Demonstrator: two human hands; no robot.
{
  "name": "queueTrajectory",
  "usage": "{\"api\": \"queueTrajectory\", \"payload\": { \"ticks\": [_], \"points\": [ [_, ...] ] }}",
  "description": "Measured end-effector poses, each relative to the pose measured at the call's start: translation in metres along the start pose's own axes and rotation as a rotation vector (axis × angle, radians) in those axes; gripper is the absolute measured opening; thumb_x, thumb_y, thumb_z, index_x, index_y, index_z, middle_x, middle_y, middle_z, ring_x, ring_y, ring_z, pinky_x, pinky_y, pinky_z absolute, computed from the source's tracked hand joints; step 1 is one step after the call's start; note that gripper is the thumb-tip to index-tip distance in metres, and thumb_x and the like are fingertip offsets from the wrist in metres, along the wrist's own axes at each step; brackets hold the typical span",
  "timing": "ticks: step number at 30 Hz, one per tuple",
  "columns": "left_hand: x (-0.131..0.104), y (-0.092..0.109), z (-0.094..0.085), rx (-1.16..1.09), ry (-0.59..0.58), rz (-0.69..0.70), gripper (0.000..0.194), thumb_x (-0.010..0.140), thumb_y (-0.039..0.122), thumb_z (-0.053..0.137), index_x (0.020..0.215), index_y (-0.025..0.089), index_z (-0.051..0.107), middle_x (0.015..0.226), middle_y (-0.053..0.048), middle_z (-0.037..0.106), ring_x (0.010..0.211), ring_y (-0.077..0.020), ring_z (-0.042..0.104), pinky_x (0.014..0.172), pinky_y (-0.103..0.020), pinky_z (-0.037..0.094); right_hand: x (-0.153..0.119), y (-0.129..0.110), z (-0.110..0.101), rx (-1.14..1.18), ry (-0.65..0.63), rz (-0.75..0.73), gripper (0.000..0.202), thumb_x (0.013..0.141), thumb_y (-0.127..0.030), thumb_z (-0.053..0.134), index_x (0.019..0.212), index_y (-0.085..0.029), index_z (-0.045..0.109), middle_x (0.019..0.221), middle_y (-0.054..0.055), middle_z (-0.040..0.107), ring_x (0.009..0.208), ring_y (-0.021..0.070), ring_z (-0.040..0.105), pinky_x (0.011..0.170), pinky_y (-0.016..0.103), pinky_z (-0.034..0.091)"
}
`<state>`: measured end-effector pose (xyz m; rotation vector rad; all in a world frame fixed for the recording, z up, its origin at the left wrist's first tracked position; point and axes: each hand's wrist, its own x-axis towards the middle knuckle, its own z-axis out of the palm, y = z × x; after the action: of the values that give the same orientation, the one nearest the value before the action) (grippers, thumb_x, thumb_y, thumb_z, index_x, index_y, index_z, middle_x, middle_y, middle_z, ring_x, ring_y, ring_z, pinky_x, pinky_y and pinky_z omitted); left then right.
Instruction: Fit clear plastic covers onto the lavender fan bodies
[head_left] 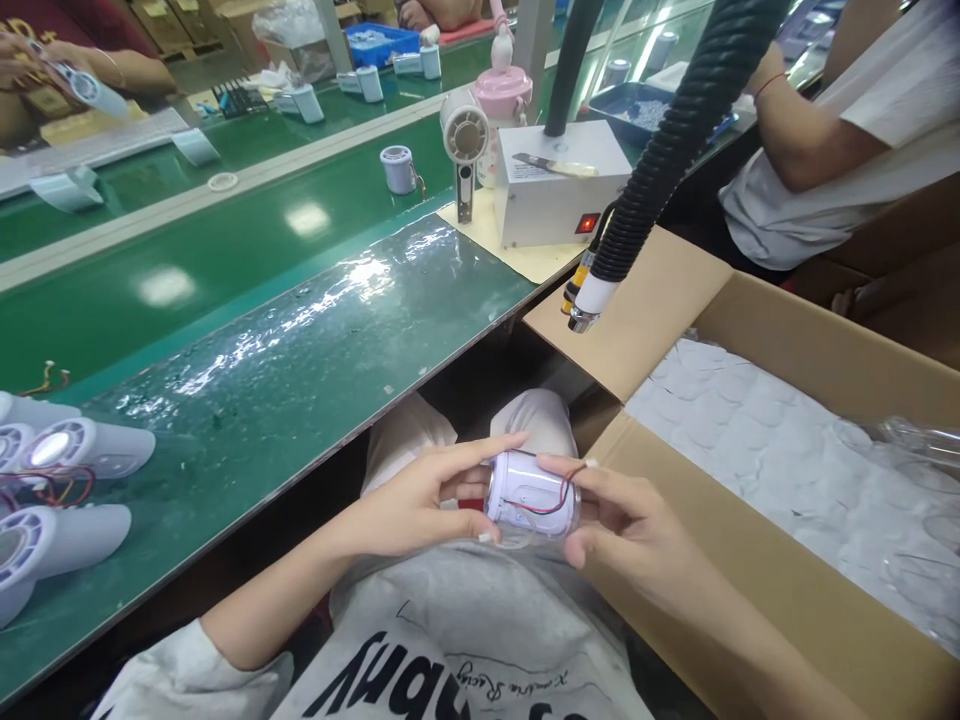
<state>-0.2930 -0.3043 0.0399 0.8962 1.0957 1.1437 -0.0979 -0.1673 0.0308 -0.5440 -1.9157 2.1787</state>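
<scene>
A pale lilac cylindrical part (531, 492) with red and black wires lies level between my two hands, above my lap. What looks like clear plastic surrounds it. My left hand (442, 497) grips its left end, thumb below and fingers along the top. Around the right end, my right hand (619, 510) has its fingers on top, near the wires, and its thumb below. Several lilac housings (90, 447) with fan-like ends and wires rest on the bench at the far left.
An open carton (675, 500) holding white padded material stands at the right. A black hose (652, 165) hangs above its flap. Behind the green bench (300, 370) are a grey box (559, 190), a handheld fan (465, 140) and a belt. People work beyond.
</scene>
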Motion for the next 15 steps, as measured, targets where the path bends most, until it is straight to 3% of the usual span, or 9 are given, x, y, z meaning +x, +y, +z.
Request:
{"api": "queueTrajectory", "payload": {
  "ticks": [4, 6, 9, 12, 13, 15],
  "points": [
    [0.000, -0.007, 0.002, 0.022, 0.009, -0.021, 0.075, 0.077, 0.012, 0.074, 0.142, 0.034, 0.044, 0.123, -0.006, 0.066, 0.101, -0.0206, 0.068, 0.089, -0.034, 0.056, -0.001, 0.002, -0.003, -0.175, -0.005, -0.080, 0.050, 0.078, -0.019, 0.078, 0.122, -0.041, 0.066, 0.124, 0.000, 0.066, 0.090, 0.0223, 0.070, 0.077, 0.034, 0.061],
    [0.001, -0.010, 0.000, 0.051, 0.027, 0.029, 0.077, 0.074, 0.014, 0.077, 0.140, 0.035, 0.047, 0.141, -0.007, 0.055, 0.119, -0.0250, 0.061, 0.097, -0.036, 0.053, 0.000, 0.006, -0.005, -0.301, -0.011, -0.193, 0.053, 0.079, -0.021, 0.078, 0.125, -0.042, 0.063, 0.134, 0.001, 0.061, 0.106, 0.0261, 0.067, 0.090, 0.040, 0.057],
    [0.003, -0.011, -0.003, 0.005, 0.031, 0.078, 0.079, 0.072, 0.017, 0.080, 0.141, 0.037, 0.046, 0.157, -0.005, 0.034, 0.141, -0.0284, 0.037, 0.110, -0.038, 0.042, 0.002, 0.010, -0.005, -0.518, -0.001, -0.427, 0.062, 0.081, -0.016, 0.076, 0.134, -0.041, 0.055, 0.142, 0.003, 0.053, 0.123, 0.0281, 0.056, 0.103, 0.044, 0.049],
    [0.003, -0.008, -0.004, -0.070, 0.002, 0.037, 0.079, 0.074, 0.018, 0.078, 0.142, 0.037, 0.041, 0.148, -0.008, 0.047, 0.134, -0.0282, 0.048, 0.104, -0.040, 0.048, 0.004, 0.012, -0.002, -0.611, 0.039, -0.630, 0.069, 0.086, 0.000, 0.061, 0.139, -0.042, 0.047, 0.141, 0.002, 0.052, 0.126, 0.0239, 0.053, 0.106, 0.044, 0.046],
    [0.002, -0.006, -0.003, -0.061, 0.000, 0.038, 0.078, 0.073, 0.016, 0.079, 0.140, 0.035, 0.044, 0.142, -0.009, 0.053, 0.129, -0.0279, 0.053, 0.101, -0.040, 0.050, 0.004, 0.012, -0.001, -0.591, 0.057, -0.630, 0.069, 0.085, 0.000, 0.061, 0.138, -0.042, 0.046, 0.143, 0.002, 0.050, 0.128, 0.0241, 0.050, 0.107, 0.045, 0.045],
    [0.001, -0.004, -0.001, -0.006, 0.008, 0.087, 0.076, 0.068, 0.011, 0.081, 0.134, 0.032, 0.049, 0.134, -0.009, 0.058, 0.123, -0.0273, 0.058, 0.099, -0.039, 0.050, 0.004, 0.009, 0.000, -0.478, 0.069, -0.494, 0.068, 0.081, -0.011, 0.073, 0.137, -0.039, 0.046, 0.149, 0.003, 0.040, 0.134, 0.0279, 0.043, 0.107, 0.046, 0.045]
  ]
}}
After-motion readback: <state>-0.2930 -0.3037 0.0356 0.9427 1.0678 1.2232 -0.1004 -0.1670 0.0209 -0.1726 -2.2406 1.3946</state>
